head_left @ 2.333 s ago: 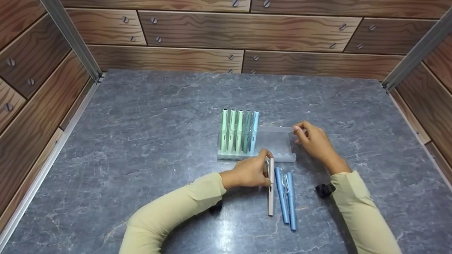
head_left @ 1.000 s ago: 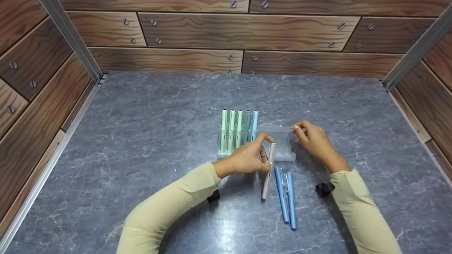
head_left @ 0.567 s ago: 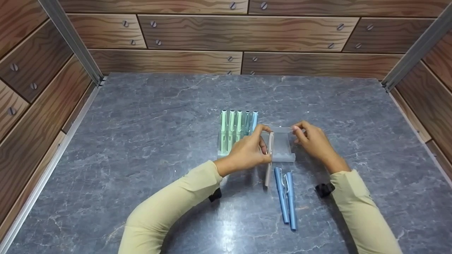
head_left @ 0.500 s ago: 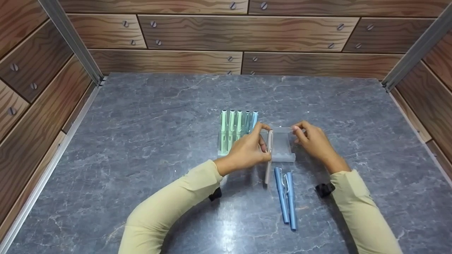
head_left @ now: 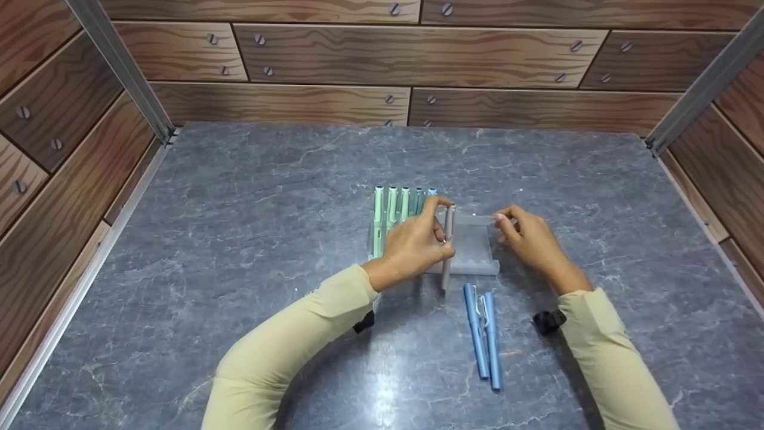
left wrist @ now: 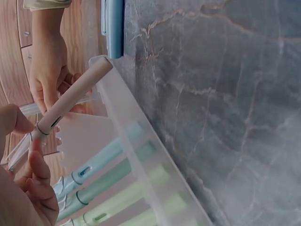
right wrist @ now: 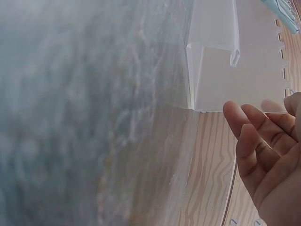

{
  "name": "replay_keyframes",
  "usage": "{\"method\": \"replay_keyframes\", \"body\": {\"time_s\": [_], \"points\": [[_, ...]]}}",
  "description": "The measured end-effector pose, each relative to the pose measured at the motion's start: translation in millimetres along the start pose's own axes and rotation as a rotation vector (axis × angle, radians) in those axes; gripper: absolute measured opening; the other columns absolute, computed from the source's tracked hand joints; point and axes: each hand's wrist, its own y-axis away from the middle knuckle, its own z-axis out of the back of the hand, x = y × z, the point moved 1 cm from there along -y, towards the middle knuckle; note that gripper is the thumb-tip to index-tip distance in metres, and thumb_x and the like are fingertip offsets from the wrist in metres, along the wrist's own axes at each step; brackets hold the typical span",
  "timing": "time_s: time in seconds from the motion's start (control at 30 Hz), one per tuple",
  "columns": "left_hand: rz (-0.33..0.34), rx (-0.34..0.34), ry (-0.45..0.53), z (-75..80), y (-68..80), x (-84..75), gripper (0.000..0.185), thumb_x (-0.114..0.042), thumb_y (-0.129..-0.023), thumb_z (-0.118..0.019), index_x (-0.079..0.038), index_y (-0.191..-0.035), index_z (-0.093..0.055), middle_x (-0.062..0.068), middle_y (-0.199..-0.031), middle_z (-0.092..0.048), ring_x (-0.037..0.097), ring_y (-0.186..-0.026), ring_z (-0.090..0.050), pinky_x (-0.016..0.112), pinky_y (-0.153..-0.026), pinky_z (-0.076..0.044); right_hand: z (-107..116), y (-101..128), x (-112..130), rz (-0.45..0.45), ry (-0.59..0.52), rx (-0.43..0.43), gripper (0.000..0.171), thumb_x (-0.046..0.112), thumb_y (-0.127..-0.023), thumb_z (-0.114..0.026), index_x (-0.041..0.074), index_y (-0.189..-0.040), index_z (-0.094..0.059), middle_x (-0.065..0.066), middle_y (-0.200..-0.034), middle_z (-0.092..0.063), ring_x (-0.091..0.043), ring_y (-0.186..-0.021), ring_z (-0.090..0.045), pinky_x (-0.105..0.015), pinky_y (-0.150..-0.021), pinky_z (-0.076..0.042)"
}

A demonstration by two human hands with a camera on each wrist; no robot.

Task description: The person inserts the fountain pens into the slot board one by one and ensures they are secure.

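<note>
My left hand pinches a pinkish-beige capped pen between thumb and fingers, in front of a clear pen rack. In the left wrist view the same pen slants above the rack's front lip, its barrel end free. Three light green pens, a dark green pen and a light blue pen lean side by side in the rack's left part. My left hand partly hides them in the head view. My right hand holds the rack's back right corner with curled fingertips.
Two blue capped pens lie close together on the grey marbled table, in front of the rack. Wood-patterned panels and metal posts border the table at the back and sides.
My left hand has lifted the beige pen from beside the blue pens and carried it away from me, to the rack's middle. My right hand stays at the rack's corner.
</note>
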Motion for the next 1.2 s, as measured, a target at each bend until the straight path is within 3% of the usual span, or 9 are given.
{"method": "replay_keyframes", "body": {"time_s": [0.27, 0.8, 1.2], "points": [[-0.025, -0.058, -0.047, 5.0, -3.6, -1.0, 0.068, -0.014, -0.074, -0.072, -0.025, -0.133, -0.04, -0.005, -0.082, -0.066, 0.007, -0.058, -0.051, 0.021, -0.048, -0.039, 0, 1, 0, -0.006, -0.002, 0.005, 0.027, 0.02, -0.102, -0.047, -0.003, -0.107, -0.061, -0.022, -0.097, -0.069, -0.031, -0.073, -0.069, -0.023, -0.063, -0.05], [-0.064, -0.189, -0.195, 6.9, -8.8, -0.3, 0.065, -0.017, -0.076, -0.072, -0.024, -0.133, -0.041, -0.01, -0.077, -0.062, 0.007, -0.057, -0.051, 0.02, -0.046, -0.035, 0, 2, -1, -0.006, -0.003, -0.006, 0.027, 0.02, -0.102, -0.048, -0.002, -0.106, -0.061, -0.021, -0.097, -0.07, -0.032, -0.072, -0.069, -0.023, -0.062, -0.048], [-0.111, -0.203, -0.269, 3.8, -11.7, -1.5, 0.063, -0.02, -0.078, -0.072, -0.025, -0.133, -0.041, -0.006, -0.084, -0.069, 0.009, -0.061, -0.058, 0.021, -0.045, -0.039, 0, 2, 0, -0.002, -0.003, -0.017, 0.025, 0.018, -0.101, -0.049, -0.002, -0.106, -0.062, -0.021, -0.096, -0.07, -0.029, -0.07, -0.068, -0.021, -0.06, -0.047]]}}
